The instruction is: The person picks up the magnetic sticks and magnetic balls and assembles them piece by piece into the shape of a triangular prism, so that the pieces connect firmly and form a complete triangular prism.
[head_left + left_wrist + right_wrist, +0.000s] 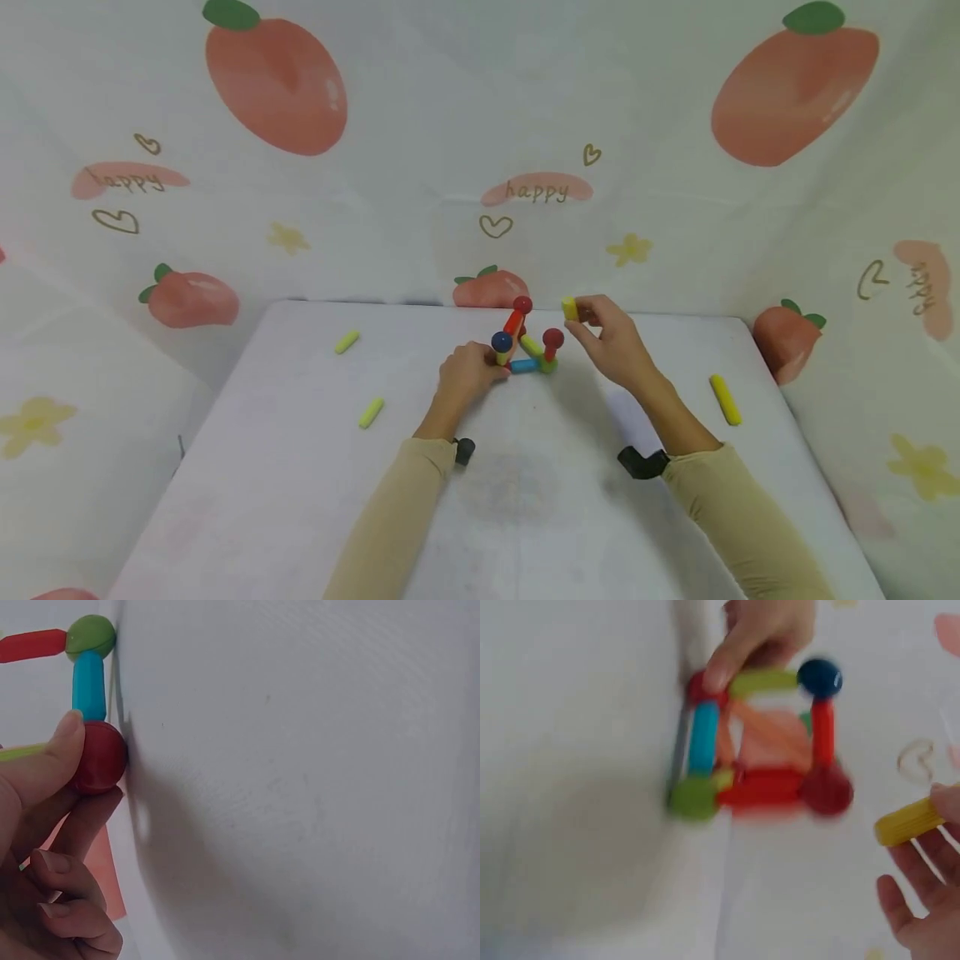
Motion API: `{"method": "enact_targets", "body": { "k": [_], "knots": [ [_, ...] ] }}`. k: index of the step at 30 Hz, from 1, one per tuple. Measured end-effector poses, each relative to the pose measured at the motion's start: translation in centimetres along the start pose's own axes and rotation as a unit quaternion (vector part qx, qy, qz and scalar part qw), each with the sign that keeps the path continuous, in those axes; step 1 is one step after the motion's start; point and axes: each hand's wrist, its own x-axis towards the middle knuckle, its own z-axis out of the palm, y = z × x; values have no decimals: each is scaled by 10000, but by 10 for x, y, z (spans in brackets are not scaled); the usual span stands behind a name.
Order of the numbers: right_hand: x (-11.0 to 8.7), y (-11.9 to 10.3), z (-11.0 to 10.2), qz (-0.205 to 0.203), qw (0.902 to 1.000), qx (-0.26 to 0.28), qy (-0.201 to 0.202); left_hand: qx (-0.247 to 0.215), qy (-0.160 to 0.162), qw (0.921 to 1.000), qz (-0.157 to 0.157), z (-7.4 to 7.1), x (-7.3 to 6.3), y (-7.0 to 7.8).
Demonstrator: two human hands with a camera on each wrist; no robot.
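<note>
Left hand (467, 371): pinches red ball (103, 759), maybe to steady it
Right hand (609, 342): pinches yellow stick (909, 823), one end free

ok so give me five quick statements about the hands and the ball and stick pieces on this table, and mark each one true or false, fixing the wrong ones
1. The right hand holds a yellow stick. True.
2. The yellow stick touches the ball-and-stick structure. False: it is held apart from it.
3. The left hand pinches a red ball. True.
4. The blue stick links that red ball to a dark blue ball. False: it links it to a green ball.
5. Two yellow-green sticks lie on the tabletop, to the left of the left hand. True.
</note>
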Motion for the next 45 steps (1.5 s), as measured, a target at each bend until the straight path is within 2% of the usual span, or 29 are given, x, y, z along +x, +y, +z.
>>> {"method": "enact_targets", "body": {
  "k": [5,8,12,16,20,27,34,36,39,42,45],
  "knots": [
    [15,-14,29,-191,9979,623,27,-9,6,10000,-8,-1,-1,-1],
    [19,-12,44,-188,9978,603,-179,-72,-18,10000,32,-1,-2,-1],
    [21,-3,57,-226,9983,-114,-527,-77,30,9999,93,-3,-3,-1],
    [18,4,63,-518,9927,-894,-618,5,142,9998,127,-4,-4,-1],
    [17,7,64,-758,9893,-1129,-526,-17,188,9996,202,-7,-4,-2],
    [17,5,66,-476,9809,-1696,-832,-47,148,9997,167,-6,-2,-1],
    [16,4,71,-534,9703,-2192,-876,97,195,9996,197,-3,-2,3],
    [15,6,71,-542,9728,-2088,-847,126,220,9995,182,-2,-3,4],
    [12,9,66,-280,9849,-1484,-846,117,223,9996,143,-2,-5,5],
    [6,15,61,357,9943,-617,-798,73,180,9997,140,-2,-6,5],
    [0,24,60,1110,9891,-10,-967,7,164,9998,93,-3,-7,4]
  ]
}}
